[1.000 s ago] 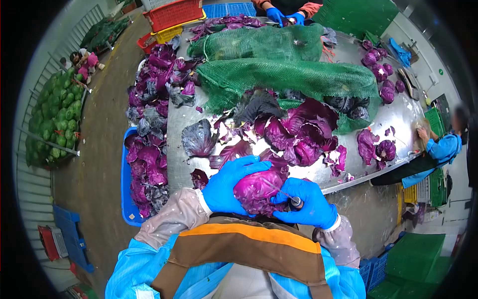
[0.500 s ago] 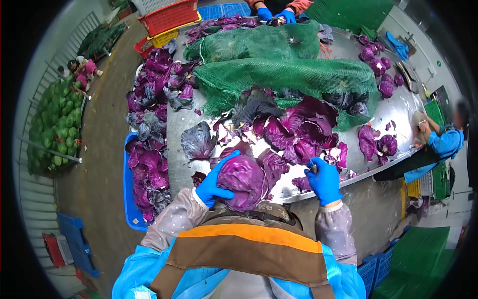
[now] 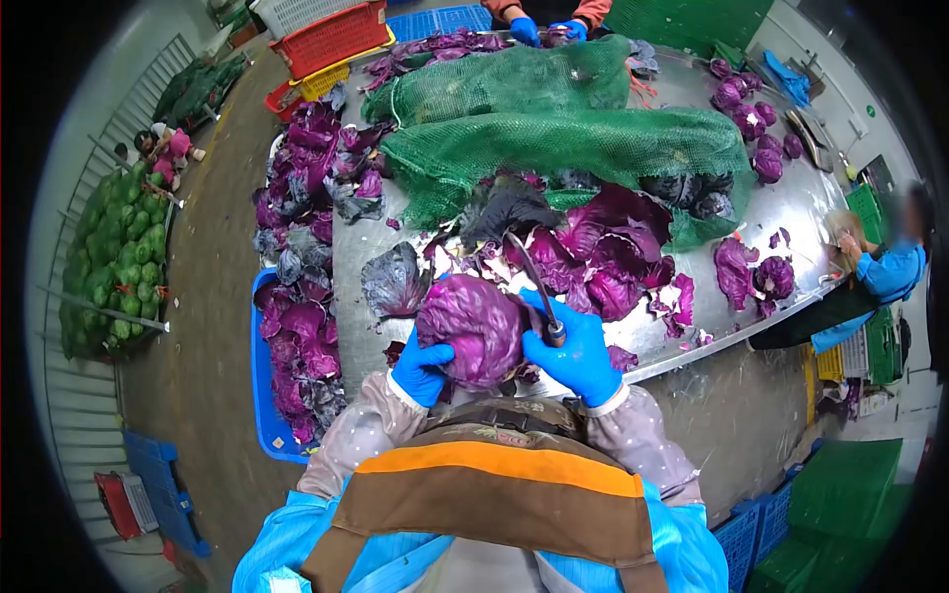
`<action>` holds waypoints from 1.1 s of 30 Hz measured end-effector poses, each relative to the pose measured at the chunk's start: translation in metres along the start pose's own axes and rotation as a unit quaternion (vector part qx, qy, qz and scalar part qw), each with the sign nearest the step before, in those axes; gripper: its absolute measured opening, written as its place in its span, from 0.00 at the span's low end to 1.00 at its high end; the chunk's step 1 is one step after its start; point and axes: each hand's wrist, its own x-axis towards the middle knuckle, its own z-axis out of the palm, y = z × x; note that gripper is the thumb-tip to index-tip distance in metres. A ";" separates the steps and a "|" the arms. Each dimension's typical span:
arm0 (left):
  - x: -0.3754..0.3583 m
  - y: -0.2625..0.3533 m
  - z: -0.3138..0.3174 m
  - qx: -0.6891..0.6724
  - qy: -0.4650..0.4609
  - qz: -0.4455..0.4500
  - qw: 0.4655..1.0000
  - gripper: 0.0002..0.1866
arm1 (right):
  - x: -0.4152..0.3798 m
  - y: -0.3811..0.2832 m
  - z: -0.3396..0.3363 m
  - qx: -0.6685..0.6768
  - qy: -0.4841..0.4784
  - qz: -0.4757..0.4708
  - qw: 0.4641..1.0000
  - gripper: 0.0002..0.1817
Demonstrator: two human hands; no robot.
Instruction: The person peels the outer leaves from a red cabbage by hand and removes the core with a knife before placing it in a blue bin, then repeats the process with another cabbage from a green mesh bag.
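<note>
A red cabbage head (image 3: 471, 331) is held at the near edge of the metal table, close in front of my body. My left hand (image 3: 420, 374), in a blue glove, grips it from the left with the thumb across its front. In my gloved right hand (image 3: 578, 361) is a knife (image 3: 534, 282) with a thin curved blade, pointing up and away to the left. The right fingers come up against the cabbage's right side. Loose purple outer leaves (image 3: 618, 242) lie just beyond, and a dark leaf (image 3: 393, 280) lies to the left.
Green mesh sacks (image 3: 563, 148) of cabbages stretch across the metal table (image 3: 361, 242). A blue crate (image 3: 269, 395) heaped with leaves stands left. Trimmed cabbages (image 3: 766, 158) sit at the far right. One co-worker (image 3: 885, 277) stands right; another's gloved hands (image 3: 544, 33) work at the far end.
My right hand has moved left and up to the cabbage, and the knife blade now shows plainly. The cabbage has turned in my left hand, which shifted slightly lower.
</note>
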 end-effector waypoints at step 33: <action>-0.020 0.057 0.060 0.673 0.010 0.251 0.696 0.65 | -0.016 0.060 0.012 0.656 -0.076 0.334 0.673 0.31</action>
